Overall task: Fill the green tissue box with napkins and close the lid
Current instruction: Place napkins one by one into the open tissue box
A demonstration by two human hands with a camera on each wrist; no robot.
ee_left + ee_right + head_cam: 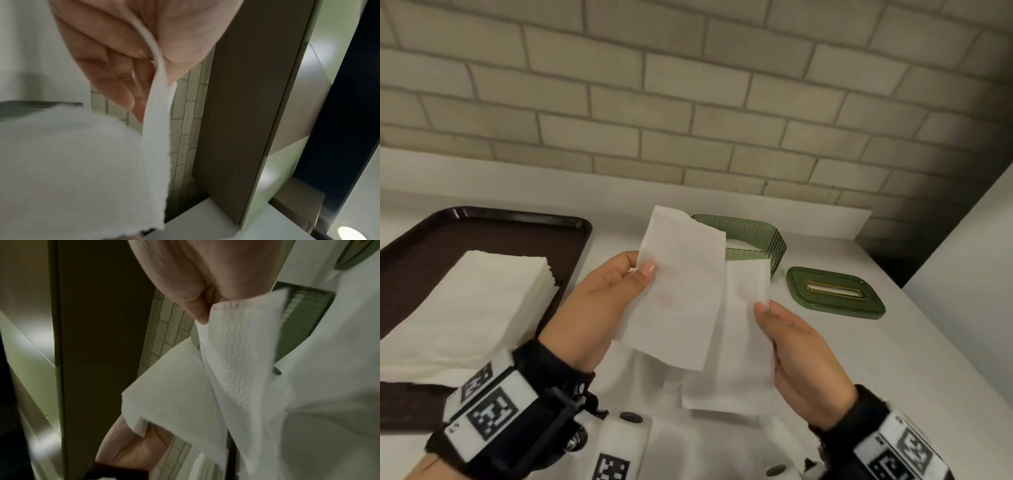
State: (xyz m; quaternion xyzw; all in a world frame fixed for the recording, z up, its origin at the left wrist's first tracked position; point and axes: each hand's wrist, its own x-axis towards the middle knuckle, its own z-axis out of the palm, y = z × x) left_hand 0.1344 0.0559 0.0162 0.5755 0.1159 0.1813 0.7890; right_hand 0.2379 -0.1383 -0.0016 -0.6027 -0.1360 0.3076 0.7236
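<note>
The green ribbed tissue box stands open on the white counter, partly hidden behind the napkins. Its green lid with a gold-edged slot lies flat to the right of it. My left hand pinches one white napkin by its left edge, thumb on top. My right hand pinches a second napkin by its right edge. Both napkins hang in the air in front of the box and overlap in the middle. The left wrist view shows the left hand's fingers curled on the napkin; the right wrist view shows a thumb pinch on the napkin.
A dark brown tray at the left carries a thick stack of white napkins. A tiled wall runs behind the counter. A white panel rises at the right edge.
</note>
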